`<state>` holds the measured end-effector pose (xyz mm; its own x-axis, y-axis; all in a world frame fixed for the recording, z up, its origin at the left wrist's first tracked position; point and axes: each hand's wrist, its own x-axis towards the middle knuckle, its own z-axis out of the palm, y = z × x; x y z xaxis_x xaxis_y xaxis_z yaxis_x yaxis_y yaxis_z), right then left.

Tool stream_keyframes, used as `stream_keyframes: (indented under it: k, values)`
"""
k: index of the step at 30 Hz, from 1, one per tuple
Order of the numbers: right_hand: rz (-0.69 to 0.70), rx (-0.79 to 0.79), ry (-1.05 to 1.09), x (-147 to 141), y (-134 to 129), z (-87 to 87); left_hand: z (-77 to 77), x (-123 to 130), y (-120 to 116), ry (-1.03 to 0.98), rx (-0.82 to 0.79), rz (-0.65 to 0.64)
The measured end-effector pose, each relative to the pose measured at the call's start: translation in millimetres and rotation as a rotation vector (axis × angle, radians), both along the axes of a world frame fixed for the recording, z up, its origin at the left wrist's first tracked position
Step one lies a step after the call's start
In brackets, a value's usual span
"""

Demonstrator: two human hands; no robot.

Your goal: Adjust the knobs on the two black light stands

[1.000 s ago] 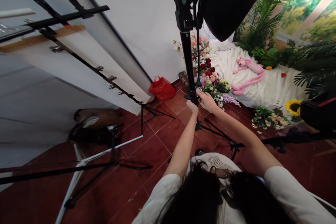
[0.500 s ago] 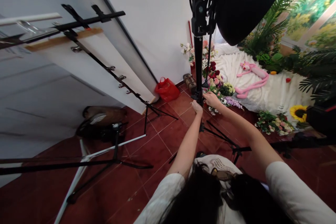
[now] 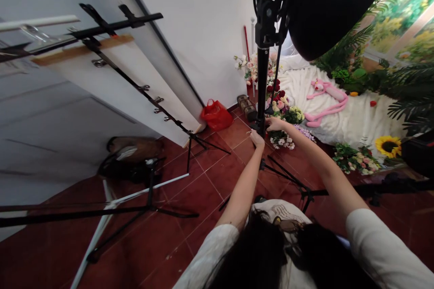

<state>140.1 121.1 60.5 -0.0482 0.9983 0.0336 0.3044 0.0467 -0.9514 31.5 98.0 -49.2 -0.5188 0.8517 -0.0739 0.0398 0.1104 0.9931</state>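
In front of me rises a black light stand [image 3: 262, 76], bearing a large black lamp housing [image 3: 339, 4] at its top. My left hand [image 3: 257, 139] is closed around the stand's pole, just below a black collar [image 3: 257, 125]. On the other side, my right hand [image 3: 275, 124] pinches the collar's right side, where a knob may sit behind the fingers; the exact part is hidden. A cable [image 3: 277, 72] hangs beside the pole. One of the stand's legs [image 3: 285, 174] spreads low to the right.
Left stands a backdrop frame [image 3: 135, 82] with clipped white sheets. A red plastic bag [image 3: 217, 115] sits by the wall. Artificial flowers [image 3: 281, 104], a white cloth [image 3: 359, 122] and a pink plush toy [image 3: 328, 95] lie right. Tripod legs [image 3: 149, 203] cross the tiled floor.
The pole and lamp housing have shifted slightly to the right at the top. Both hands have moved a little to the right with the pole, keeping their hold.
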Motion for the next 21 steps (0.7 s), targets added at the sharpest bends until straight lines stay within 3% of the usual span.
stream_keyframes:
  k: [3,5,9,14,17,21]
  values:
    - [0.169,-0.27,0.158,18.3,-14.3,-6.8,0.6,1.0,-1.4,-0.045,-0.023,0.017]
    - [0.212,-0.373,0.292,24.4,-27.5,-16.1,1.6,1.3,-2.8,-0.045,-0.024,0.001]
    - [0.144,-0.297,0.406,16.0,-46.8,-45.9,3.7,0.2,-5.6,-0.002,-0.025,-0.042]
    - [-0.082,-0.213,0.519,-5.5,-48.1,-77.0,6.8,-1.1,-7.0,0.035,-0.009,-0.051]
    - [-0.183,-0.179,0.575,-15.1,-46.8,-79.4,10.1,-1.3,-8.4,0.025,0.011,-0.055]
    - [-0.304,-0.146,0.621,-27.1,-45.4,-69.1,15.3,-2.1,-10.1,0.011,-0.06,-0.03]
